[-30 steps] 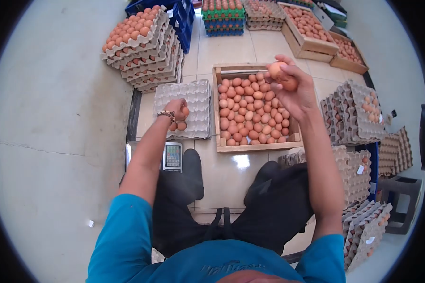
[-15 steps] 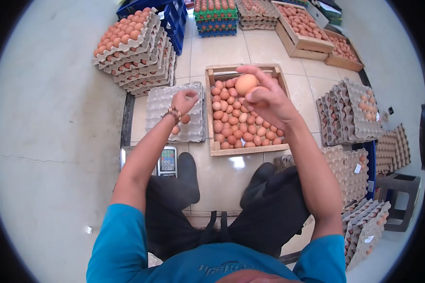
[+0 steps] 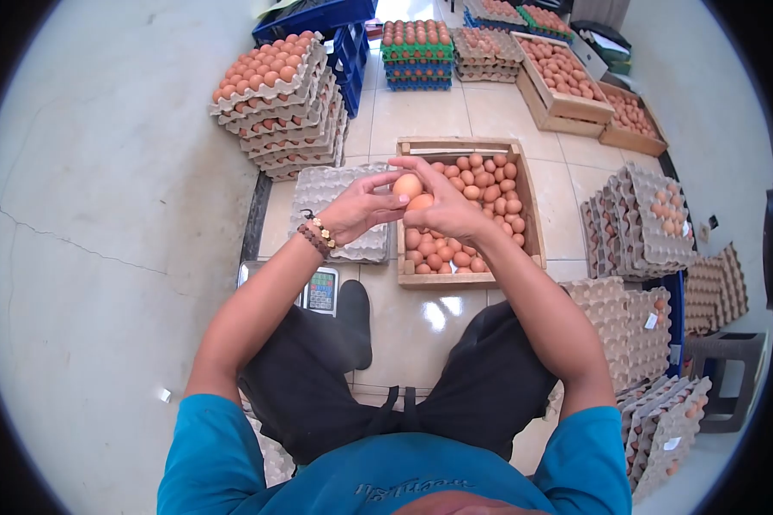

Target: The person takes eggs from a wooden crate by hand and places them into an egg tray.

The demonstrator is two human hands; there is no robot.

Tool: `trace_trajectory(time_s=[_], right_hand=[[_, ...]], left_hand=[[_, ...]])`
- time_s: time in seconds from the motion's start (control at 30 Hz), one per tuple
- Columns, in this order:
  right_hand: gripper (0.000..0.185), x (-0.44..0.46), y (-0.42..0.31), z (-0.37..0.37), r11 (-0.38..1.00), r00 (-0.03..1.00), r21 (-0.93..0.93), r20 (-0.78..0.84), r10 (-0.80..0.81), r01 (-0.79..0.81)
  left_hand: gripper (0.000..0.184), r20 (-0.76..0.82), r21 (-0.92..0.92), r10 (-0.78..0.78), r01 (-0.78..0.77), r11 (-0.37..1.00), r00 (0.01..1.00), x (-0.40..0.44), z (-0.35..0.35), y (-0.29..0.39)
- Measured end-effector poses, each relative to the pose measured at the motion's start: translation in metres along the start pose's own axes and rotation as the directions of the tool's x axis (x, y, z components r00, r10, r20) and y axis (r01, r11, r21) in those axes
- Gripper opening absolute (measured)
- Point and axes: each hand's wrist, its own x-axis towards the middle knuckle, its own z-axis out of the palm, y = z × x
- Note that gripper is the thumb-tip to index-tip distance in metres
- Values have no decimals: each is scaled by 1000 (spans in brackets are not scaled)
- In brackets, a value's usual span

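My two hands meet over the left side of a wooden crate point(image 3: 531, 215) full of brown eggs point(image 3: 489, 184). Between them is a lighter egg point(image 3: 407, 185), with a second egg point(image 3: 420, 203) just below it. My right hand point(image 3: 453, 209) is curled round both, index finger stretched over the top. The thumb and fingers of my left hand point(image 3: 362, 209) close on the lighter egg from the left. Under my left wrist lies a grey pulp egg tray point(image 3: 318, 184), partly covered by the hand and forearm; any eggs in it are hidden.
A scale with a keypad point(image 3: 321, 290) sits by my left boot point(image 3: 354, 322). Stacked egg trays point(image 3: 270, 94) rise at the far left, and more stacks point(image 3: 631, 215) stand at the right. Another egg crate point(image 3: 563, 81) and green and blue trays point(image 3: 416, 56) are farther back.
My left hand has moved from above the tray to the right and taken hold of the lighter egg. My right hand has come left and down with both eggs. The camera view has shifted.
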Motion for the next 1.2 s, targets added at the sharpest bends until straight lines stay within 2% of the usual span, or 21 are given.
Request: trace_trajectory(time_s=[0.03,0.1,0.13,0.2,0.27,0.3,0.4,0.5,0.6,0.7,0.8,0.87,0.93,1.07,1.17,1.2], right_hand=[[78,-2,-3,-1,996,999,74,-1,43,-43],[81,-7,-16,-5,967,992,220,8,126,-125],[81,-8,-20,-9,973,993,202,-26,119,-111],[81,-10,-22,-23,981,990,170,-89,110,-93],[67,-15,-27,-36,987,960,85,-233,152,-136],[61,-16,-23,-45,983,936,93,-303,178,-156],[46,-19,-16,-67,971,869,191,-447,213,-140],[38,-24,-15,-68,968,849,207,-479,224,-139],[33,-29,-19,-68,971,856,170,-463,231,-170],[28,-33,-17,-72,966,863,183,-441,246,-182],[20,-36,-11,-80,953,860,202,-420,292,-225],[15,-33,-8,-81,940,854,260,-414,314,-219],[16,-29,-10,-80,899,842,378,-390,372,-221],[29,-22,-11,-71,803,815,551,-345,466,-226],[39,-16,-1,-68,771,826,599,-309,471,-216],[42,-14,2,-68,757,829,616,-292,478,-219]], left_hand=[[60,16,-22,-13,13,1000,1000,-3,-2,2],[61,91,-178,21,-5,984,996,-7,-8,5],[61,124,-255,42,-9,967,991,-8,-15,7],[61,162,-268,51,-6,963,985,-7,-38,9],[61,142,-246,29,7,969,989,-5,-64,13],[59,116,-205,-20,43,978,993,-5,-73,17],[55,-196,-45,-55,47,998,979,17,-143,-11],[58,-456,279,31,110,954,889,38,-191,-44],[54,-547,495,128,196,847,827,76,-277,-117],[50,-545,729,245,309,611,802,87,-269,-145],[46,-566,720,296,287,633,769,100,-267,-178],[47,-601,733,293,367,573,743,100,-246,-179],[47,-599,763,320,402,506,734,102,-243,-181],[34,-612,764,298,451,461,732,103,-241,-163],[24,-388,893,358,252,373,849,109,-255,-130],[24,-333,892,367,165,420,869,108,-243,-114]])
